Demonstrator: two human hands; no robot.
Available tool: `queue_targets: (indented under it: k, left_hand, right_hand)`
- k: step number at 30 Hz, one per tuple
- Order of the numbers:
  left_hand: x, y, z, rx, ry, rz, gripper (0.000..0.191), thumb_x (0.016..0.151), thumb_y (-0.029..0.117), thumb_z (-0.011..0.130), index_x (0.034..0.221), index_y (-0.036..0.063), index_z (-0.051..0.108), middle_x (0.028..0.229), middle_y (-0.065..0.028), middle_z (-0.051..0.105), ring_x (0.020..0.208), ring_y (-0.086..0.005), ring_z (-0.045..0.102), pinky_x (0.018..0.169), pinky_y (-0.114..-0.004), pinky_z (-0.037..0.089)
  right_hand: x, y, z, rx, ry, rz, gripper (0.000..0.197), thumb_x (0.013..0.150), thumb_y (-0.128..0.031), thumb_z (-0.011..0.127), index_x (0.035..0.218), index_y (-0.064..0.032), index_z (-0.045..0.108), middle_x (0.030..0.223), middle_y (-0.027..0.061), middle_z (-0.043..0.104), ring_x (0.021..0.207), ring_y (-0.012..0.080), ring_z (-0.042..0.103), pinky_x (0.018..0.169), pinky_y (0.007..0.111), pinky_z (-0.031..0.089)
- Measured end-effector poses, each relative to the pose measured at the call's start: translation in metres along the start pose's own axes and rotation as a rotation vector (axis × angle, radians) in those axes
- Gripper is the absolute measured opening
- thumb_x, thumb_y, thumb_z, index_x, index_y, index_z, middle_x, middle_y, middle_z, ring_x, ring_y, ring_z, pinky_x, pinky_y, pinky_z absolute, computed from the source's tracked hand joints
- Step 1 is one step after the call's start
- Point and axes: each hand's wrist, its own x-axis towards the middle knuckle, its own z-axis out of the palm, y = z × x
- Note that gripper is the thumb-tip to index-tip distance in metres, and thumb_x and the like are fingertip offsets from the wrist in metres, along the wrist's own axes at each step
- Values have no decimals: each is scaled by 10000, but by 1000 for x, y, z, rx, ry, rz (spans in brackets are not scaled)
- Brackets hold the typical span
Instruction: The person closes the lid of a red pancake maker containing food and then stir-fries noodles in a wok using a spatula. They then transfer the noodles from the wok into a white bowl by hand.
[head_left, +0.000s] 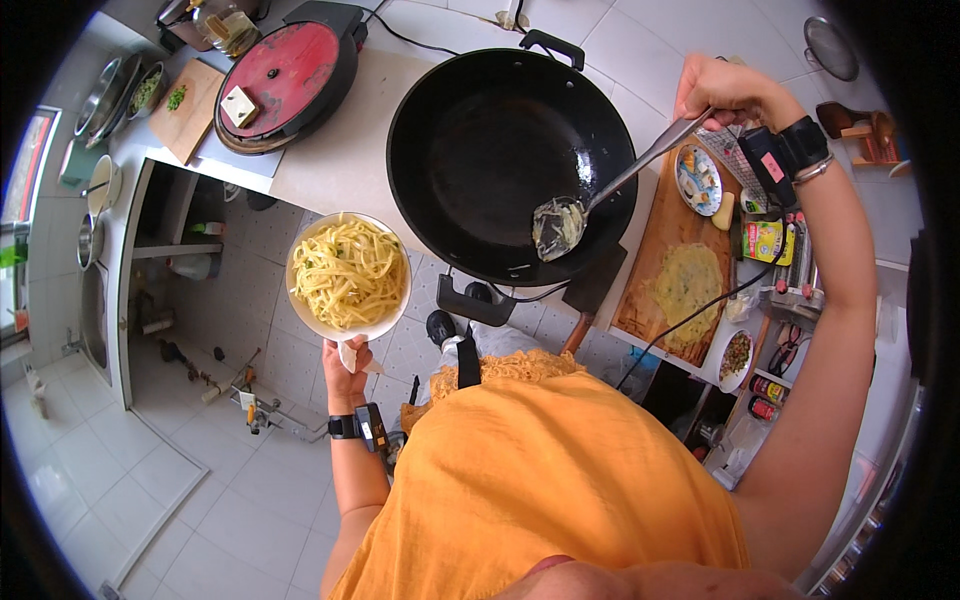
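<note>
My left hand (347, 370) grips the near rim of a white bowl (407, 289), with a piece of white tissue (349, 355) at the fingers. Yellow strips, like noodles or shredded potato, with green bits (349, 274) fill the bowl, which is held left of a black wok (480, 157). My right hand (712, 90) is closed around the handle end of a metal spatula (637, 169). The spatula's blade lies over the wok's lower right inside, with a few pale strips (574, 217) clinging to it. Oil shines on the wok's wall; otherwise its inside looks bare.
A cleaver (596, 285) juts past the counter edge beside the wok. On the right, a wooden board (637, 300) bears a flat pancake (686, 289) and a patterned plate (697, 180). A black cord (701, 313) hangs there. A red-lidded electric griddle (281, 75) stands at left.
</note>
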Motion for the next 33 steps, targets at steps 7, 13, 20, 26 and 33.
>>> queue_targets:
  k: [7,13,20,26,33]
  left_hand:
    - [0,1,0,14,18,1,290,726,-80,524,952,61,407,633,-13,451,382,-59,324,346,-194,252]
    - [1,1,0,-15,-10,-4,286,722,-81,525,944,60,413,630,-6,451,380,-55,322,343,-195,243]
    - [3,0,0,-12,-4,-8,276,720,-72,538,931,62,423,641,-9,465,387,-55,331,343,-190,250]
    - [5,0,2,-16,-35,-7,272,720,-71,542,928,60,426,633,-12,471,388,-57,341,345,-187,255]
    - [7,0,-5,-6,-64,-18,295,738,-73,525,978,64,420,633,-15,467,371,-61,344,346,-184,272]
  right_hand:
    - [15,3,24,219,-44,47,184,679,-16,457,724,93,598,424,59,479,275,52,338,265,178,210]
    - [0,14,13,118,-10,-45,189,663,-32,478,714,92,611,413,49,468,272,39,313,274,180,205]
    - [-3,12,30,227,-50,-103,173,688,-23,489,725,85,618,416,62,481,269,50,323,271,184,215]
    - [23,8,67,318,7,-209,155,722,-37,506,746,66,618,427,49,479,283,52,342,276,185,231]
    - [-1,27,56,276,133,-400,166,786,-55,500,812,51,624,460,12,486,318,31,372,306,158,260]
